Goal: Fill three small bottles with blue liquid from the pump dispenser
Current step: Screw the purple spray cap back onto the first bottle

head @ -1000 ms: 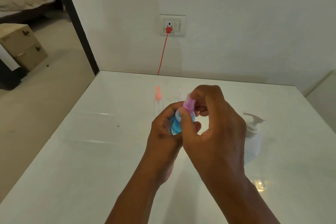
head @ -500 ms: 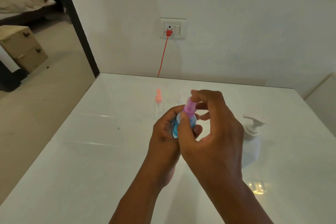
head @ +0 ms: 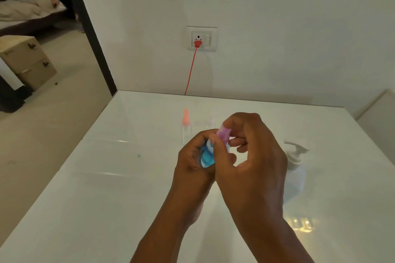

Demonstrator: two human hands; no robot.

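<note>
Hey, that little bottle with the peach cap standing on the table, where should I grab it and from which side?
Probably round the clear body of the peach-capped bottle, just under the cap, coming from the left. It stands upright and narrow, so a side pinch suits it. The left is open table; on the right both hands are busy, left hand and right hand, with the blue-filled bottle.
</note>
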